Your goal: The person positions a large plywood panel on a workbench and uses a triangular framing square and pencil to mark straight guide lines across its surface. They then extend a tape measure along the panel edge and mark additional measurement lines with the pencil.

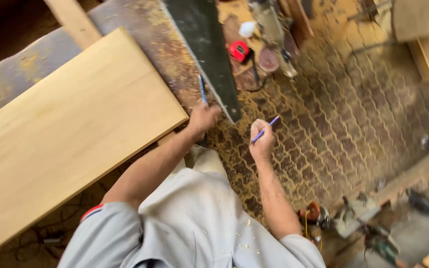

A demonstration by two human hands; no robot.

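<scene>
The left hand [203, 118] was closed around the handle end of a hand saw [205, 49], its fingers wrapped tight, just past the corner of a pale wooden board [70, 129]; the saw's dark blade ran up and away from the hand, lying across a rusty, sawdust-strewn metal surface [160, 44]; a blue pencil [202, 88] lay just beside the blade's toothed edge, near the hand, though whether that hand also touched it could not be told. The right hand [261, 139] was curled in a closed grip on a second blue pencil [264, 131], which stuck out slantwise from between the fingers, tip pointing up and to the right; this hand hung over the patterned paving floor [353, 109], just beside the saw's near end and apart from the left hand. The board lay flat and tilted across the view, covering much of the surface; a narrower timber strip [73, 20] showed beyond it. A red tape measure [239, 50] sat near the blade farther up, among blurred tools. The person wore a grey shirt [194, 223] flecked with wood chips; power tools [358, 213] lay on the floor at the lower right, blurred.
</scene>
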